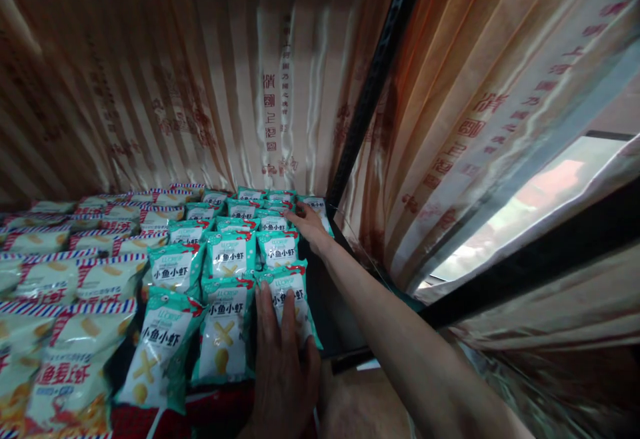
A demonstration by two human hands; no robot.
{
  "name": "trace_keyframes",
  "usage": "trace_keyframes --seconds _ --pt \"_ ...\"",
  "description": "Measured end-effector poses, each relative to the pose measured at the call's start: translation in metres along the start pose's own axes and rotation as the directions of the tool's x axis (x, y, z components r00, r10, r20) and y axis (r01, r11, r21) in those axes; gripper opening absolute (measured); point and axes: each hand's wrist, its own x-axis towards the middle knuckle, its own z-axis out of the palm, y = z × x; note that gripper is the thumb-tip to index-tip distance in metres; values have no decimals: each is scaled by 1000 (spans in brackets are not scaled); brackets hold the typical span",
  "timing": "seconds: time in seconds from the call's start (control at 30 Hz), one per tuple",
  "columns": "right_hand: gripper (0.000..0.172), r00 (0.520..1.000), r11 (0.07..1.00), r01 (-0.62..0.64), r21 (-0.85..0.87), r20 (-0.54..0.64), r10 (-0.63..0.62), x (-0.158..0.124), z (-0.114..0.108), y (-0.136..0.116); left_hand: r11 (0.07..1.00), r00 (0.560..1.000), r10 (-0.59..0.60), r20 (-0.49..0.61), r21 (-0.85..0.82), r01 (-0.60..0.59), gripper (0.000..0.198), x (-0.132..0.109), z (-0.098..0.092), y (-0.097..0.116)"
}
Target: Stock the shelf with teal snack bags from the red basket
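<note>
Teal-and-white snack bags stand in tilted rows in front of me. My left hand (286, 352) lies with fingers stretched over the front right snack bag (287, 287), touching its face. Farther back, my right hand (311, 227) reaches to the rear corner. Its fingers are closed at the left edge of a teal snack bag (320, 208) leaning there; the fingertips are partly hidden. Next to my left hand stands another teal bag (223, 329), and one more (163, 349) tilts at the front.
Cream snack bags (83, 352) with striped tops fill the left side in rows. Pleated curtains (225, 92) hang behind and at the right. A dark upright post (370, 92) rises at the back corner. A dark bar (530, 272) crosses at the right. Red material (215, 412) shows at the front edge.
</note>
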Motion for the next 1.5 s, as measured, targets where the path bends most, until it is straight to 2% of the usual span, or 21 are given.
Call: trace_keyframes --seconds 0.1,0.23,0.47,0.53,0.7,0.8,0.87,0.97,1.13,1.3,1.5 --pt "68 996 997 30 -74 91 -23 7 0 -4 999 999 -38 20 -23 39 72 0 2 -2" --pt "48 994 981 60 -183 100 -42 13 2 -7 998 997 -61 43 -31 62 68 2 3 -3" --pt "23 997 984 67 -166 60 -58 23 2 2 995 994 -79 76 -50 83 67 8 6 -5" --pt "21 997 986 66 -155 52 -59 24 0 2 996 994 -76 83 -40 79 68 9 7 -5" --pt "15 995 989 87 -122 55 -81 21 -2 -3 997 999 20 31 75 -22 74 12 4 -4" --pt "29 994 990 109 -86 34 -107 13 -1 -4 988 997 78 6 130 -78 76 15 0 -4" --pt "38 992 991 124 -46 -23 -125 6 -4 -2 986 996 94 -3 140 -92 76 15 -1 -4" --pt "42 980 987 159 -18 -115 -160 -11 -11 5 983 993 116 -14 146 -113 75 14 1 -5" --pt "40 960 973 229 15 -170 -223 -63 -23 17 972 988 149 -50 194 -136 74 9 8 -7" --pt "44 966 972 235 27 -113 -231 -119 -26 26 975 990 121 -75 197 -104 73 7 17 -10" --pt "42 975 973 221 71 10 -222 -140 -24 30 977 989 131 -69 176 -117 71 10 21 -14"
